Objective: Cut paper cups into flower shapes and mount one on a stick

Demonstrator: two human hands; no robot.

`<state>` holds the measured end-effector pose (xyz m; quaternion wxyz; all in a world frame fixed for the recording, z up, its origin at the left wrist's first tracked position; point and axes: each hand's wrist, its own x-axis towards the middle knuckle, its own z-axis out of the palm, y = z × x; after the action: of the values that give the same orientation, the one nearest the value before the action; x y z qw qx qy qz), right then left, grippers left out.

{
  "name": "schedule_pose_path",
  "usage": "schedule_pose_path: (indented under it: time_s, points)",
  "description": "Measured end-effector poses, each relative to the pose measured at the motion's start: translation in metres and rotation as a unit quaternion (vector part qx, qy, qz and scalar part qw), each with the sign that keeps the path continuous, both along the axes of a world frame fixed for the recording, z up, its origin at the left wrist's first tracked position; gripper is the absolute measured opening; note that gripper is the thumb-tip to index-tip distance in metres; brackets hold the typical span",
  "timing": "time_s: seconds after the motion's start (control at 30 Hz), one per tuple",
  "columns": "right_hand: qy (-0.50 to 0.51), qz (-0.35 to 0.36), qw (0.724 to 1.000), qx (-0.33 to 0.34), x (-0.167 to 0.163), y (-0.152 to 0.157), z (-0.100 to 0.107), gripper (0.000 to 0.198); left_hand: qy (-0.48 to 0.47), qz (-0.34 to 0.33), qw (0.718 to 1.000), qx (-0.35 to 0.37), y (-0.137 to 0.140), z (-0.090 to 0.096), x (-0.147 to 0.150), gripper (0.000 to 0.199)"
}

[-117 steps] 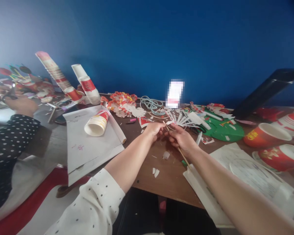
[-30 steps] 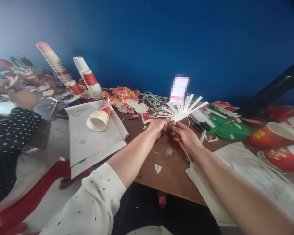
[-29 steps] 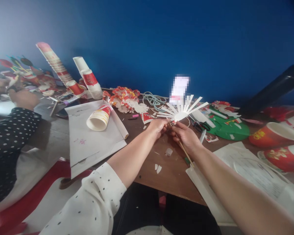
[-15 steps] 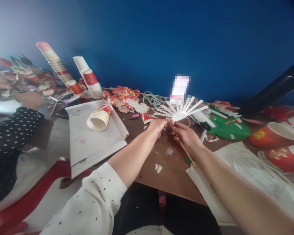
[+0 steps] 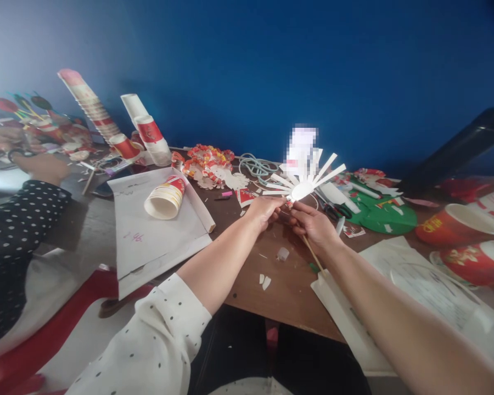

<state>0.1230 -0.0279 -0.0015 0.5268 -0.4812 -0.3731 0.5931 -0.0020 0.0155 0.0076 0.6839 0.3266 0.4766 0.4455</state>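
Observation:
A paper cup cut into white strips (image 5: 302, 191) fans out above my two hands, its round base facing me. A thin wooden stick (image 5: 312, 253) runs from just below it down toward a sheet of paper. My left hand (image 5: 267, 213) is closed at the cup's lower edge, its fingertips partly hidden. Beside it, my right hand (image 5: 314, 224) has its fingers wrapped about the stick near the top, close under the cup. The exact join between stick and cup is covered by my fingers.
Paper cups (image 5: 164, 200) lie on a white board (image 5: 156, 247) at left; taller cup stacks (image 5: 153, 140) lean behind. Scissors (image 5: 337, 208) and a green sheet (image 5: 385, 216) lie beyond my right hand. Red cups (image 5: 459, 226) stand at right. Another person's hand (image 5: 45, 164) works at far left.
The cut cup has turned slightly, and some strips on its left have shifted. Both my hands keep their grip in nearly the same place. The whole view has moved a little.

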Motion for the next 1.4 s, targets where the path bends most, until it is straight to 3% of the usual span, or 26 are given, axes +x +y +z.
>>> schedule_pose_path:
  time_s: [0.3, 0.6, 0.83, 1.4]
  points:
    - [-0.007, -0.010, 1.000, 0.017, 0.0032, -0.0021, 0.0025, 0.038, -0.025, 0.000, 1.000, -0.015, -0.0007, 0.0012, -0.0004, 0.007]
    - [-0.007, -0.009, 0.998, 0.058, -0.0021, -0.0013, 0.0009, 0.032, -0.030, 0.000, 0.998, 0.061, -0.0012, 0.0000, 0.0001, 0.011]
    - [-0.034, 0.012, 0.997, 0.062, 0.0011, -0.0020, -0.0005, 0.021, -0.025, 0.003, 0.999, 0.041, 0.0005, 0.0000, 0.0002, 0.002]
    - [-0.018, 0.041, 0.998, 0.049, 0.0019, -0.0030, -0.0025, 0.024, -0.030, 0.001, 0.999, 0.034, 0.0030, -0.0066, -0.0008, 0.009]
